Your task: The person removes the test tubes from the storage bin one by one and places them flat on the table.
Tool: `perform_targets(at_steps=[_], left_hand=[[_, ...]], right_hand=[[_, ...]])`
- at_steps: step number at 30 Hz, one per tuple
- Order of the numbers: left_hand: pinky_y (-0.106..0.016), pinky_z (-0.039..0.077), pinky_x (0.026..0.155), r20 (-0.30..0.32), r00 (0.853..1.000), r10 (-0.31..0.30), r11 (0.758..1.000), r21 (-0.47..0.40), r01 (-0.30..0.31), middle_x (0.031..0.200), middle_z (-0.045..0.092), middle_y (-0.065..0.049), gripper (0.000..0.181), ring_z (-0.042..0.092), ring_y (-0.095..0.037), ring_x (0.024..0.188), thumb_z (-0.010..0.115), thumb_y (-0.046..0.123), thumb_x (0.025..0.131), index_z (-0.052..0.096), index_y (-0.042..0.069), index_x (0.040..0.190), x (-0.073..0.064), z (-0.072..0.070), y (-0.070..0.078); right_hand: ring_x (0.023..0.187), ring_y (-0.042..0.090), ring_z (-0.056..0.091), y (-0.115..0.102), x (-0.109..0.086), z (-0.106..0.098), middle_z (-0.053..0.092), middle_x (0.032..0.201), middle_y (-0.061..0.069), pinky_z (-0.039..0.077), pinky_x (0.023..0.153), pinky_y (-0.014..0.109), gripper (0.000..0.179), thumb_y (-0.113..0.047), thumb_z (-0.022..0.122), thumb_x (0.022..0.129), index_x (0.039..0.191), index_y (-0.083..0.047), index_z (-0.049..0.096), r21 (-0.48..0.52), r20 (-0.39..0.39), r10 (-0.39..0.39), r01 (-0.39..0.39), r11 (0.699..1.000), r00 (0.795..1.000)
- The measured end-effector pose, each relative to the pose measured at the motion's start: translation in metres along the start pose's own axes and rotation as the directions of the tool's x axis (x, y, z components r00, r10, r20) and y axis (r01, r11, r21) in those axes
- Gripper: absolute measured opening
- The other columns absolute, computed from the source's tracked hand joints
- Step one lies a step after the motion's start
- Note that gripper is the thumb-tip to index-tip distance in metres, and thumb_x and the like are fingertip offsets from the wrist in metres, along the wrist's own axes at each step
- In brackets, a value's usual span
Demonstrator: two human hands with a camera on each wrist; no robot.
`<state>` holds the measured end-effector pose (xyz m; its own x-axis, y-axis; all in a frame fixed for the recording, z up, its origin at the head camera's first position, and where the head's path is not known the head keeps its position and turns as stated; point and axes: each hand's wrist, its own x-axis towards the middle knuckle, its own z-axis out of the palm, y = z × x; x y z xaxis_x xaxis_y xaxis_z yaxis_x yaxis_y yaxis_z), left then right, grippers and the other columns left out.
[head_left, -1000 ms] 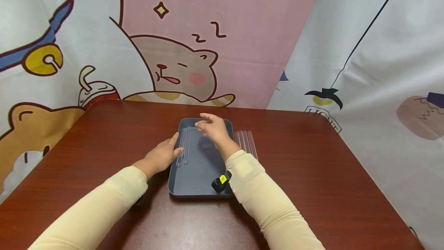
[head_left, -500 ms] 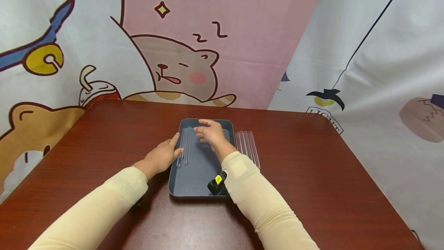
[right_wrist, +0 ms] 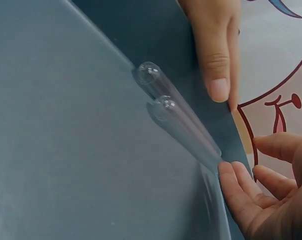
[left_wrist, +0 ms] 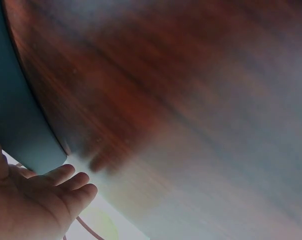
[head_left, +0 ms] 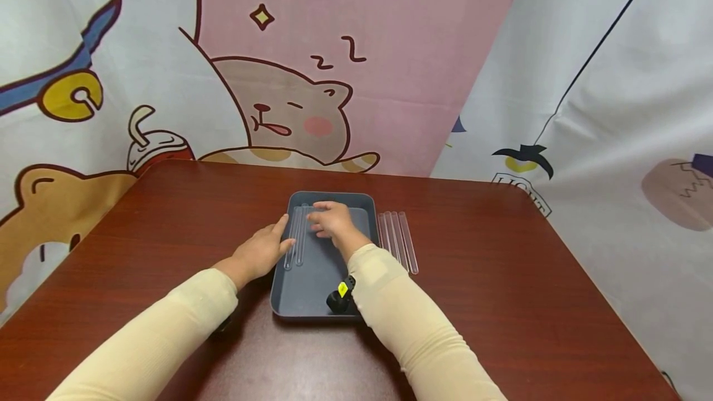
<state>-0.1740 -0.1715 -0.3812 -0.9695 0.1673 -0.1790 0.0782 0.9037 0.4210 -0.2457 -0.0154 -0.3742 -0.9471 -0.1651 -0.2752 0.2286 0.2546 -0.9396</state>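
Observation:
Two clear test tubes lie side by side along the left side of a grey tray. Their rounded ends point toward me, as the tubes show in the right wrist view. My left hand rests at the tray's left rim, fingers extended and thumb over the edge. Over the far part of the tray is my right hand, fingers loosely bent and spread, holding nothing. In the right wrist view its fingertips are right at the far ends of the tubes.
Several more clear test tubes lie in a row on the brown wooden table, just right of the tray. A small black camera hangs from the right wrist over the tray. A cartoon-printed cloth hangs behind the table.
My right hand has moved left and toward me, lower over the tray, close to the two tubes. The left hand has stayed at the rim.

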Motion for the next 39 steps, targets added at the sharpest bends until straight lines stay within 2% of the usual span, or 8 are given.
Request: perform_targets(at_steps=[20,31,39], left_hand=[[-0.057,0.031,0.108,0.006,1.000,-0.008,1.000,0.008,0.008,0.150,0.031,-0.029,0.067,0.030,-0.044,0.138,0.039,0.035,0.105,0.008,0.002,0.155,0.001,0.001,-0.002],[-0.057,0.031,0.108,0.009,1.000,0.002,1.000,-0.001,-0.002,0.150,0.030,-0.029,0.067,0.030,-0.043,0.138,0.039,0.035,0.105,0.008,0.003,0.155,0.001,0.002,-0.001],[-0.056,0.032,0.108,-0.002,1.000,0.010,1.000,0.005,-0.010,0.149,0.033,-0.029,0.067,0.032,-0.043,0.138,0.040,0.034,0.105,0.008,0.002,0.155,0.001,0.002,-0.002]], right_hand=[[0.083,0.025,0.072,0.004,0.001,0.013,0.071,0.106,0.015,0.058,0.068,0.032,0.042,-0.005,0.068,0.088,0.129,-0.005,0.061,-0.071,-0.028,0.039,-0.041,0.997,0.999],[0.085,0.025,0.071,0.008,0.004,0.018,0.068,0.114,0.017,0.058,0.069,0.033,0.045,-0.005,0.067,0.089,0.133,-0.004,0.058,-0.085,-0.030,0.025,-0.027,0.996,0.999],[0.082,0.023,0.072,0.010,0.008,0.020,0.069,0.110,0.017,0.058,0.066,0.031,0.046,-0.005,0.069,0.087,0.132,-0.005,0.059,-0.098,-0.046,0.013,-0.018,0.995,0.999]])
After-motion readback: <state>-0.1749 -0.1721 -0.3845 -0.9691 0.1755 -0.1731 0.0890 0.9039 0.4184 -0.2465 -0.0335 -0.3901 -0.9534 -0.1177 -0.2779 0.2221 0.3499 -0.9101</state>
